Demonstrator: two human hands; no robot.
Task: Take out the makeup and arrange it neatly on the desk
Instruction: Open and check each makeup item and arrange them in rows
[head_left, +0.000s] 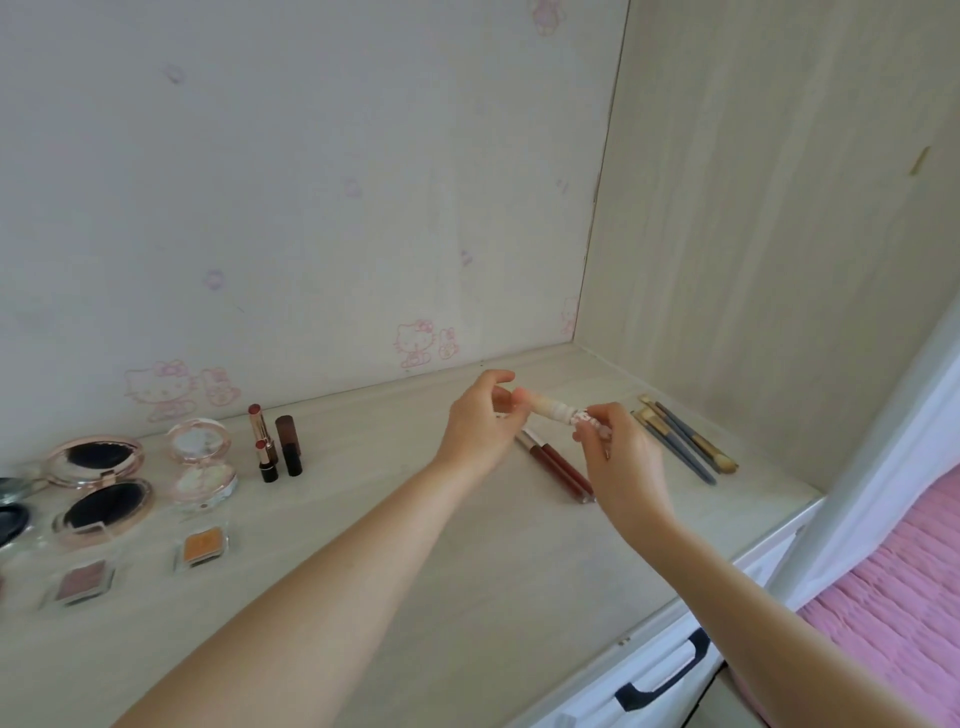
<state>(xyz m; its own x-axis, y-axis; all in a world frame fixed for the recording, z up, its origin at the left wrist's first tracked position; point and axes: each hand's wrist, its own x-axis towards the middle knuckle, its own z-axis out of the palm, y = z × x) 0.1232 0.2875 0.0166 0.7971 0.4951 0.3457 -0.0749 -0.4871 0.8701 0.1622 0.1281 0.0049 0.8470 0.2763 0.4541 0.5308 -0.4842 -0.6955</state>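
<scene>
Hands (480, 423) (621, 457) pinch cream tube (548, 408) above desk (415, 545).

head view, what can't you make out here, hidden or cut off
- Cream tube, head view: both ends covered by the left hand and right hand.
- Red lip glosses: far ends behind the hands.
- Dark compact: cut off by the left edge.
- Brushes: bristles too small.

Soft, even daylight is seen throughout; faint shadows are cast, and edges are bowed by wide-angle distortion.
</scene>
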